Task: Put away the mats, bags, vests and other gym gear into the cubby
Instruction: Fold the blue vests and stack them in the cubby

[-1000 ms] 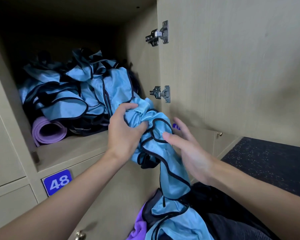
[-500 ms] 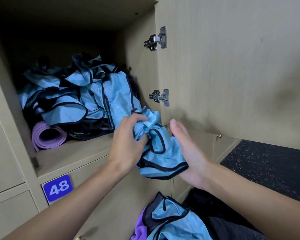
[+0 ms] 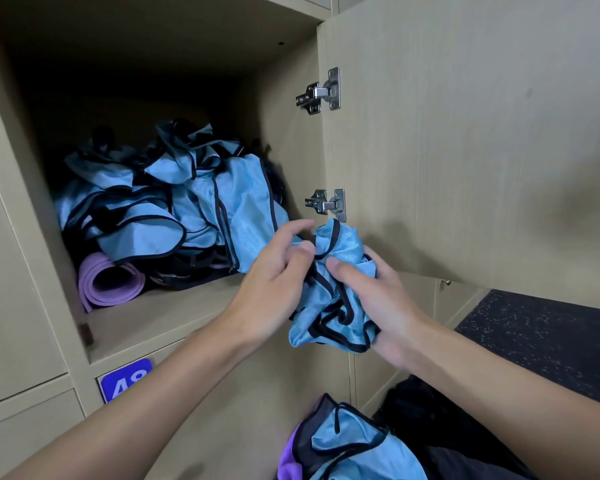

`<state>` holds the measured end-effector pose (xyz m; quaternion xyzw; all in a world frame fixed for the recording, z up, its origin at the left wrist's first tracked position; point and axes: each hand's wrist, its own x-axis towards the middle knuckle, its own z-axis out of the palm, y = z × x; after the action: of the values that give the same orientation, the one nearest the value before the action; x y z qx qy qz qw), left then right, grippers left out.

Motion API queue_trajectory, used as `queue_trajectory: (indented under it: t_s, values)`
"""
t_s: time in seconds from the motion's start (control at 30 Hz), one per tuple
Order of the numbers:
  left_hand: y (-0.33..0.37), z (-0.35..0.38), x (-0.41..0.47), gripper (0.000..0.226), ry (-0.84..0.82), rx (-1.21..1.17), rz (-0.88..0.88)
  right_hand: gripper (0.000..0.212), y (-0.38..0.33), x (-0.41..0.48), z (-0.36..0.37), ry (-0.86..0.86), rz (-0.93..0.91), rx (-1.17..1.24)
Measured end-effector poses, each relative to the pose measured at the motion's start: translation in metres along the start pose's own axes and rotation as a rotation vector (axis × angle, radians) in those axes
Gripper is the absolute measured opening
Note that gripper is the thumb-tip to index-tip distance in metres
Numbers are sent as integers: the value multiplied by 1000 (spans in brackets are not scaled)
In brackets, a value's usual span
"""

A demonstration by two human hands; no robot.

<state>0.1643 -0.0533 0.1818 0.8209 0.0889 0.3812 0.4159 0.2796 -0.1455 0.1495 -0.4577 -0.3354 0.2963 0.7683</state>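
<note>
A crumpled blue vest point(image 3: 336, 299) with black trim is bunched up in front of the open cubby point(image 3: 160, 317). My right hand point(image 3: 378, 303) cups it from the right and below, thumb pressed into the cloth. My left hand point(image 3: 274, 282) pinches its left edge, fingers curled. Inside the cubby lies a heap of blue vests point(image 3: 174, 209), and a rolled purple mat point(image 3: 108, 282) rests under them at the front left. More blue vests point(image 3: 354, 445) and a purple piece lie low down at the bottom of the view.
The cubby door point(image 3: 465, 150) stands open on the right, held by two metal hinges point(image 3: 321, 91). A blue number plate point(image 3: 127, 379) marks the locker below. Dark speckled floor point(image 3: 541, 341) shows at the right. Black gear point(image 3: 430, 427) lies beside the lower vests.
The vest hung long from the lower pile a second ago. It has been gathered into a tight bundle, and my right hand has closed round it from open.
</note>
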Motion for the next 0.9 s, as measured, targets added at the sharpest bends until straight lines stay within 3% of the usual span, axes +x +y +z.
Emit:
queue_trajectory:
  t_s: [0.3, 0.43, 0.53, 0.7, 0.9]
  values:
    - [-5, -20, 16, 16, 70, 158, 167, 17, -7, 6, 21, 35, -30, 0]
    - [-2, -44, 22, 23, 26, 249, 162, 13, -9, 16, 34, 108, -95, 2]
    - [-4, -73, 32, 41, 66, 396, 136, 10, -7, 30, 42, 163, -143, -8]
    - [-30, -132, 82, 83, 160, 1015, -210, 11, -12, 69, 55, 231, -232, -38]
    - [-62, -175, 128, 118, -40, 1022, -511, 14, -31, 134, 81, 323, -406, -24]
